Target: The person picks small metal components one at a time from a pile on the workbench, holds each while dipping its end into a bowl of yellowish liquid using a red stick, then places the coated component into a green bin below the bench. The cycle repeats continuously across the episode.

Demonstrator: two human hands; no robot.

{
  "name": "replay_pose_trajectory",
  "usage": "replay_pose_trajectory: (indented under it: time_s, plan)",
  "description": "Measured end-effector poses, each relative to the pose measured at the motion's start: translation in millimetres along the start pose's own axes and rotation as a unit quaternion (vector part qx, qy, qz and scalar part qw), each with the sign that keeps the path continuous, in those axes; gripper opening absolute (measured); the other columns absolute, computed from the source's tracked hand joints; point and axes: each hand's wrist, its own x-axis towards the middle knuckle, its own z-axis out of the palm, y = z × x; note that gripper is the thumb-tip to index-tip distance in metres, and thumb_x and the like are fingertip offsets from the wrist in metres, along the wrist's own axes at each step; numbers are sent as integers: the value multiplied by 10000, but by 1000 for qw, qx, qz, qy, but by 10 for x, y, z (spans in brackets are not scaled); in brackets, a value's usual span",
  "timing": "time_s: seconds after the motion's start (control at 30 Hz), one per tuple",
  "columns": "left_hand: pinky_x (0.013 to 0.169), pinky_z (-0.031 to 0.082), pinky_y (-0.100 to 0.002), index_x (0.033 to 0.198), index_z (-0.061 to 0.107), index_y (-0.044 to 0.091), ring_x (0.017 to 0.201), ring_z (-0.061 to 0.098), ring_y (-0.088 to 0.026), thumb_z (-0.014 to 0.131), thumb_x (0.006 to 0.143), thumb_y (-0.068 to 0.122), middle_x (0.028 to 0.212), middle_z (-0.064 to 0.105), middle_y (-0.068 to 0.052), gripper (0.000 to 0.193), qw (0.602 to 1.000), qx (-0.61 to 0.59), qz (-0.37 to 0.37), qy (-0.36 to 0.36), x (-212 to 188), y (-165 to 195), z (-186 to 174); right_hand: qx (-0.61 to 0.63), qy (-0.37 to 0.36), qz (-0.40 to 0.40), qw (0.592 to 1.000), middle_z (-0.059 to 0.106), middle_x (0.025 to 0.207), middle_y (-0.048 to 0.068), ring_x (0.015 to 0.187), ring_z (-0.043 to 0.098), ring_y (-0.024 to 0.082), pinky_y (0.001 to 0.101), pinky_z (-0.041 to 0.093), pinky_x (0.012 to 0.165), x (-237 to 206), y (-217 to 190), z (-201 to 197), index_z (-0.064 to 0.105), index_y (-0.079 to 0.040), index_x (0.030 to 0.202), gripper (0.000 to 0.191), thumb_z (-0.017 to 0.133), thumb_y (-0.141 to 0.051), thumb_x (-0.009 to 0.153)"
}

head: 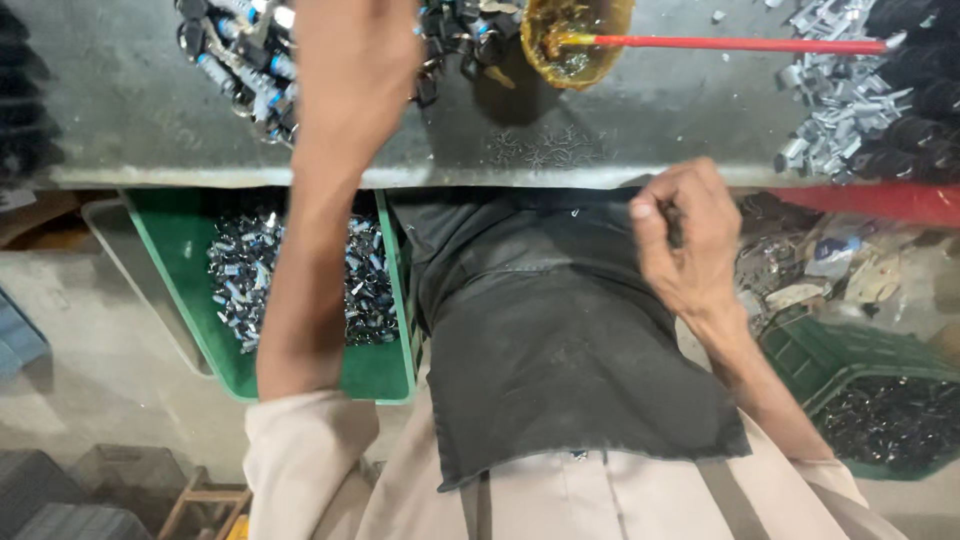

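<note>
Your surface (pixel 640 120) lies bare through the middle, so a hand passes freely there. At its far edge the amber bowl (pixel 575 40) and its red stick (pixel 740 44) bar the way, with dark parts (pixel 240 60) heaped left and metal clips (pixel 835 100) piled right.

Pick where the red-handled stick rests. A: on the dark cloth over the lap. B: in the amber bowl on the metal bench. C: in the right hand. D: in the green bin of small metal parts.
B: the red-handled stick has its tip in the amber bowl on the metal bench.
</note>
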Motion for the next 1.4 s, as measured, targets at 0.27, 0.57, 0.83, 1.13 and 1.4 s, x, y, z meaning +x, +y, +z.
replay_pose_trajectory:
  time_s: [0.27, 0.57, 0.83, 1.13, 1.4]
  plan:
    - [840, 547, -337, 1156, 609, -12, 820, 466, -93, 508, 1117, 343, 867, 439, 6, 371, 697, -631, -339, -6, -1174, 621, 542, 162, -48, 2, 986, 611, 1061, 70, 910, 586, 97, 227, 490, 796, 356, -378, 259, 675, -5, 1072, 139, 775, 47, 990]
    - [850, 543, -302, 1476, 488, 101, 879, 549, -74, 547, 1031, 226, 969, 547, 12, 465, 615, -687, -385, 38, -1362, 680, 688, 304, -83, 23, 949, 636, 1109, 101, 1026, 655, 134, 244, 543, 904, 363, -553, 369, 666, 5, 1064, 191, 777, 111, 951]
    - [759, 491, -252, 1381, 537, 64, 881, 558, -88, 626, 1107, 176, 1107, 610, -20, 309, 709, -617, -341, 37, -1469, 612, 763, 325, -40, 8, 945, 609, 1045, 90, 1040, 688, 170, 263, 578, 906, 331, -594, 460, 656, 3, 1031, 202, 796, 123, 949]
    - [758, 491, -252, 1360, 562, 45, 884, 567, -86, 642, 1098, 211, 1138, 642, -29, 320, 742, -593, -311, 31, -1471, 589, 731, 368, -37, 17, 929, 604, 1053, 72, 1036, 704, 176, 269, 599, 919, 275, -532, 526, 632, 4, 1038, 183, 766, 128, 1017]
    - [744, 501, -250, 1384, 582, 39, 874, 578, -83, 630, 1109, 188, 1082, 626, -29, 317, 743, -587, -320, 25, -1475, 586, 732, 369, -31, 10, 929, 597, 1071, 80, 1041, 677, 170, 277, 592, 932, 296, -548, 553, 631, -1, 1065, 191, 777, 113, 1022]
